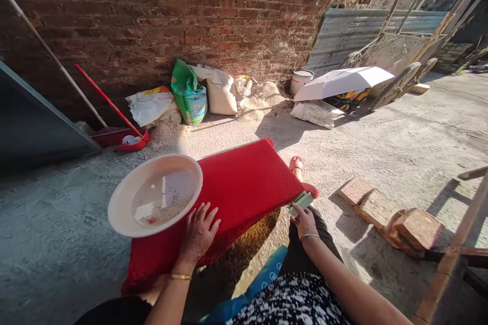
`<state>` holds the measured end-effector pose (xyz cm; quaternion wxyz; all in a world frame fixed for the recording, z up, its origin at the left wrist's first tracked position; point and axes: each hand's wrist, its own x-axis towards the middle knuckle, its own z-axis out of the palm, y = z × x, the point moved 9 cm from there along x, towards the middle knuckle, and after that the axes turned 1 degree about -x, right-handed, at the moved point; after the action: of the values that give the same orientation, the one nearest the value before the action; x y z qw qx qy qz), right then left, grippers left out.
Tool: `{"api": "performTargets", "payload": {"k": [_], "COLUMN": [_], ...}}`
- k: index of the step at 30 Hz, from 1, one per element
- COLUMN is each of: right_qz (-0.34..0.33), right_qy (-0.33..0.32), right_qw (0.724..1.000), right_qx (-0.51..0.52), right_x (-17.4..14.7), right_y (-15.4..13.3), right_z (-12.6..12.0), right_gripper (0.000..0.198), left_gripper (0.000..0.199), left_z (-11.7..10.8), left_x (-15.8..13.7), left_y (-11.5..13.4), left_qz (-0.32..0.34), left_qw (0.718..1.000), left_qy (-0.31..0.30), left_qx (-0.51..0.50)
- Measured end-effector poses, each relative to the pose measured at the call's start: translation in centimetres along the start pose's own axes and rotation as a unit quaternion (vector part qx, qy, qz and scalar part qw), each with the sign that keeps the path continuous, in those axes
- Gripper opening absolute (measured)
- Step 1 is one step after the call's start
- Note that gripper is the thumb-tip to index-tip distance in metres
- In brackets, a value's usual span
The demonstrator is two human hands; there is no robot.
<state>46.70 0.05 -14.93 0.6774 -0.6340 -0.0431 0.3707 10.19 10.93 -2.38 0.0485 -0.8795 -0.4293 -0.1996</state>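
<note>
A red plush cloth [240, 172] covers a low table or bench in front of me. On its left end rests a pale pink basin [118, 213] with clear water inside. My left hand [200, 231] lies on the red cloth with fingers spread, close to the basin's right rim. Near the cloth's right edge, my right hand [305, 221] grips a pale green scrubbing brush [301, 204], its bristles turned up toward the cloth. Whether the bristles touch the cloth, I cannot tell.
Several bricks [381, 208] lie on the concrete to my right, beside a wooden frame [453, 254]. Along the brick wall [229, 20] stand a green sack [188, 94], a white sack [221, 91], a bucket [301, 81] and an open umbrella [343, 83]. A red dustpan [133, 144] is at left.
</note>
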Motion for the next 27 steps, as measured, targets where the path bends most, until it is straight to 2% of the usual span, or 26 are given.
{"api": "performTargets", "payload": {"k": [2,4,8,13,16,21,24,27], "right_qz": [0.037,0.035,0.025,0.140,0.158,0.114,0.099,0.107], "right_qy": [0.009,0.011,0.000,-0.057,-0.078,-0.030,-0.035,-0.047], "right_qw": [0.999,0.999,0.999,0.987,0.983,0.992,0.993,0.992], "right_qx": [0.013,0.025,0.032,-0.047,-0.056,0.033,0.055,0.056], "right_x": [-0.2,0.0,0.3,-2.9,-4.8,-3.3,-1.5,-0.6], "right_y": [0.5,-0.3,-1.0,4.3,5.6,2.7,1.4,1.7], "right_z": [-1.2,-1.9,-1.1,1.1,1.0,0.6,1.6,2.4], "right_gripper": [0.045,0.045,0.043,0.039,0.036,0.036,0.033,0.031], "left_gripper": [0.034,0.035,0.034,0.035,0.035,0.035,0.035,0.035], "left_z": [0.0,0.0,0.1,0.3,0.5,0.5,0.5,0.5], "left_x": [0.1,0.1,0.1,-0.1,-0.2,-0.2,-0.2,-0.2], "left_y": [0.1,0.1,0.0,-0.1,-0.1,0.0,-0.1,-0.1], "left_qz": [0.001,0.001,-0.006,-0.008,-0.009,-0.007,-0.007,-0.006], "left_qw": [1.000,1.000,1.000,1.000,1.000,1.000,1.000,1.000], "left_qy": [-0.003,-0.006,-0.004,0.001,-0.001,-0.007,-0.005,-0.005], "left_qx": [-0.002,-0.002,-0.009,-0.013,-0.010,-0.004,-0.005,-0.010]}}
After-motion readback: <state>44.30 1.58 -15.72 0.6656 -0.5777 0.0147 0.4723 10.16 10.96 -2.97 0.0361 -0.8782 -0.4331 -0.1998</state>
